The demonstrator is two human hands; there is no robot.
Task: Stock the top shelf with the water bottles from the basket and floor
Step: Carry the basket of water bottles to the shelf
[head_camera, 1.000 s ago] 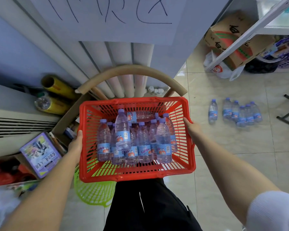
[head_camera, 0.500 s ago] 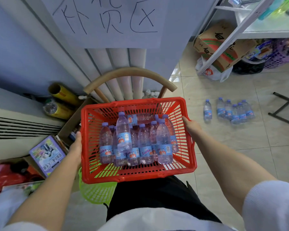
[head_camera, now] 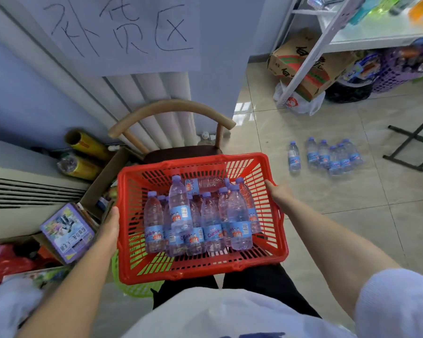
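We look down on the tiled floor (head_camera: pixel 327 203). Water bottles (head_camera: pixel 333 159) stand on it, well right of our right fingers (head_camera: pixel 269 185) and farther out, one just apart from the huddle. Beyond them lie a cardboard box (head_camera: pixel 308 67) and a white bag (head_camera: pixel 297 103), and a black frame (head_camera: pixel 410 145) stands far right.

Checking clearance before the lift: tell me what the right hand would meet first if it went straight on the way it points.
The right hand grips the red basket at its right rim, so the rim itself; past it, probably the nearest upright water bottles, though depth is unclear.
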